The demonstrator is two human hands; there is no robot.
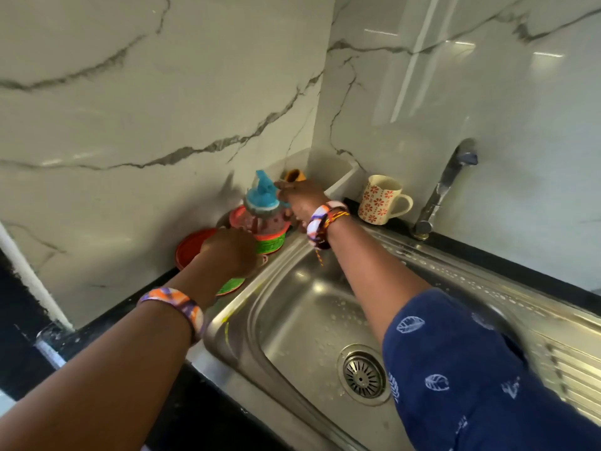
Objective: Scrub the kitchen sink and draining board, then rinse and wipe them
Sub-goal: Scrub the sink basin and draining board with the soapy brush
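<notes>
Both hands are up in the corner behind the wet stainless steel sink (305,307). The right hand (300,198) pinches a blue plastic scrubber (263,195) over a green-and-red round tub (270,236). The left hand (229,252) is blurry and curled near the tub, so can't tell if it's holding anything. A cream flowered ceramic mug (382,200) sits behind the sink beside the steel tap (445,187). The ribbed steel draining board (553,346) is right of the sink.

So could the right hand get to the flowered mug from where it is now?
Probably yes. The mug stands in the open on the counter just right of the right hand, nothing between them. The hand is busy at the blue-topped bottle, though.
</notes>
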